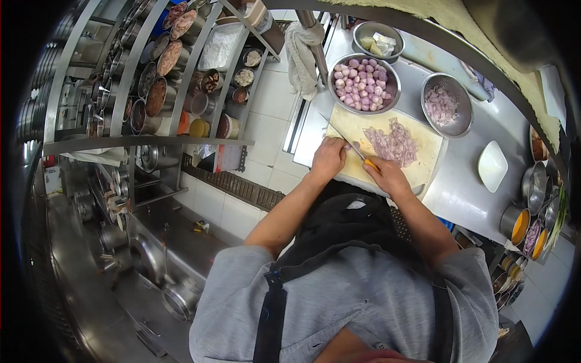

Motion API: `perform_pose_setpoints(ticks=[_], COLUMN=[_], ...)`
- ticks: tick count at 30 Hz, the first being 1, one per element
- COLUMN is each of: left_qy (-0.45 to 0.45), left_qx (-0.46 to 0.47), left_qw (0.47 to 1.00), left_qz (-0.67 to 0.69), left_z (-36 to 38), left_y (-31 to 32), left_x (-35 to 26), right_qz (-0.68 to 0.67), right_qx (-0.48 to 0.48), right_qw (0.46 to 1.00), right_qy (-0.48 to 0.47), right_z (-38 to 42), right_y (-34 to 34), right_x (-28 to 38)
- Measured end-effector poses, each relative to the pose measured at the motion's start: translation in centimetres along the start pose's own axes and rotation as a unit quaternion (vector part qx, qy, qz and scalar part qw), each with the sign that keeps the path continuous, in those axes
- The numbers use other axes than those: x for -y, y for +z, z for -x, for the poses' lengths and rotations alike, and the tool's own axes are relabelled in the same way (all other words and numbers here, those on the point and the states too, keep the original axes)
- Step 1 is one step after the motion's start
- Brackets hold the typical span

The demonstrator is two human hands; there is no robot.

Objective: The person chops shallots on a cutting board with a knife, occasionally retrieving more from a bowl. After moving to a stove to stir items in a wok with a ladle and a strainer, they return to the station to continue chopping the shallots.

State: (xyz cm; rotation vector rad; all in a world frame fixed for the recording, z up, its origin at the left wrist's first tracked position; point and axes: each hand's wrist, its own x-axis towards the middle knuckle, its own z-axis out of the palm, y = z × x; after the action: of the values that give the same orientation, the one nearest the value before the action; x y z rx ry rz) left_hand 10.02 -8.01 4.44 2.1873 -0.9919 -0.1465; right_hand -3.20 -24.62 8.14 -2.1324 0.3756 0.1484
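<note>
My right hand (388, 176) is closed around the orange handle of a knife (346, 138), whose blade points away to the upper left over a pale cutting board (428, 147). At the board's near left edge, my left hand (330, 158) is curled beside the blade; a small purplish piece, seemingly a shallot (347, 146), shows at its fingertips, mostly hidden. A heap of chopped shallots (393, 143) lies on the board, right of the knife. Behind the board stands a metal bowl (396, 97) full of whole peeled shallots (363, 83).
A colander (465, 115) holding chopped shallots and a white dish (492, 166) stand on the steel counter (463, 193) to the right. Another metal bowl (396, 36) is at the back. Leftward, a rack (151, 143) carries several food containers; a towel (301, 57) hangs from a post.
</note>
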Motion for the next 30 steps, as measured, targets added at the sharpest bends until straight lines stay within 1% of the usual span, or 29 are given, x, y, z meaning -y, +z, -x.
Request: perform_pose_setpoints(ticks=[3, 5, 6, 12, 15, 17, 21, 23, 24, 27, 29, 30], left_qy=[-0.006, -0.011, -0.008, -0.007, 0.000, 0.001, -0.001, -0.006, -0.005, 0.000, 0.000, -0.004], left_qx=[0.007, 0.006, 0.006, 0.000, -0.006, -0.008, -0.001, -0.003, -0.008, -0.017, -0.022, -0.014], left_qw=[1.000, 1.000, 1.000, 1.000, 1.000, 1.000, 1.000, 1.000, 1.000, 1.000, 1.000, 1.000], left_qz=[0.000, -0.009, -0.003, 0.000, 0.000, 0.002, 0.000, 0.001, 0.001, 0.003, -0.001, 0.002], left_z=[0.2, 0.1, 0.1, 0.2, 0.0, 0.1, 0.0, 0.2, 0.3, 0.1, 0.2, 0.1], left_y=[0.3, 0.2, 0.2, 0.2, 0.4, 0.1, 0.3, 0.3, 0.3, 0.4, 0.3, 0.3], left_x=[0.0, 0.2, 0.2, 0.3, 0.3, 0.3, 0.4, 0.6, 0.5, 0.1, 0.2, 0.3], right_qz=[0.026, 0.030, 0.028, 0.007, 0.022, 0.012, 0.009, -0.002, -0.002, 0.015, 0.020, 0.017], right_qx=[0.001, -0.003, -0.003, 0.015, 0.014, -0.007, -0.005, 0.030, 0.032, 0.025, -0.010, -0.011], right_qw=[1.000, 0.999, 0.999, 1.000, 1.000, 0.999, 1.000, 0.999, 0.999, 1.000, 0.998, 0.998], right_qy=[-0.006, -0.039, -0.040, 0.002, -0.003, -0.031, -0.020, 0.009, 0.011, -0.008, -0.059, -0.060], right_z=[-0.9, -2.3, -2.3, -0.3, -1.5, -2.4, -1.0, 0.3, 0.3, -0.8, -2.4, -2.5], right_y=[0.6, 1.3, 1.3, -0.4, 0.4, 1.3, 0.2, -1.0, -0.8, 0.1, 1.7, 1.8], right_x=[-0.8, -0.9, -0.7, 0.4, 0.0, -0.2, -0.3, 0.0, 0.0, -0.8, -1.2, -1.0])
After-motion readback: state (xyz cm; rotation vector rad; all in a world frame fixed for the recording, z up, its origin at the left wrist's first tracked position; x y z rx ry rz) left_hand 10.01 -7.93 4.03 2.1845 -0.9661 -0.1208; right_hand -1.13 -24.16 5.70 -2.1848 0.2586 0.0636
